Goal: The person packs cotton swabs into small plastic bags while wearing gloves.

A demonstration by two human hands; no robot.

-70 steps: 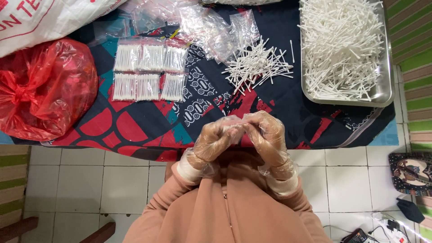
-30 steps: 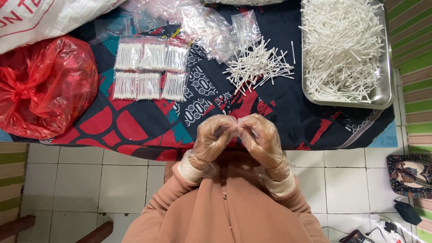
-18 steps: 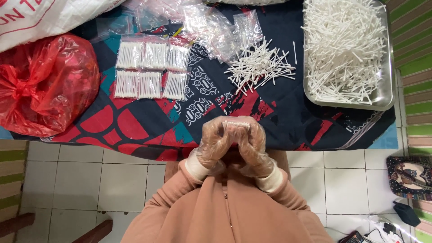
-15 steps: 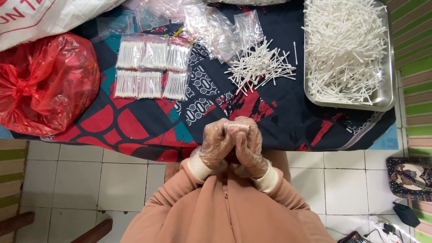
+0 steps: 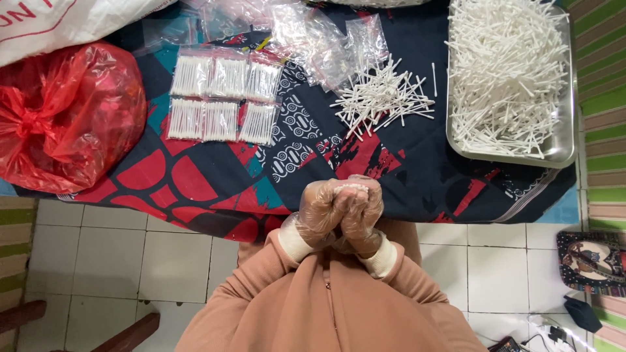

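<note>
Red plastic bag (image 5: pixel 65 117) sits far left, six little clear packets of swabs (image 5: pixel 225 98) in two rows next to it, metal tray (image 5: pixel 567 146) heaped with loose swabs on the right. Left hand (image 5: pixel 323 212) and right hand (image 5: pixel 365 212), both in clear gloves, are pressed together around a small white swab bundle (image 5: pixel 352 188) at the cloth's (image 5: pixel 404 189) near edge.

Left hand (image 5: pixel 324 210) and right hand (image 5: pixel 362 212): each covered by a thin, clear, crinkled plastic glove. Behind the fingers, pale ribbed cuffs (image 5: pixel 295 237) at both wrists. Further back, tan-pink sleeves (image 5: pixel 251 281) of a garment with a centre front seam.
</note>
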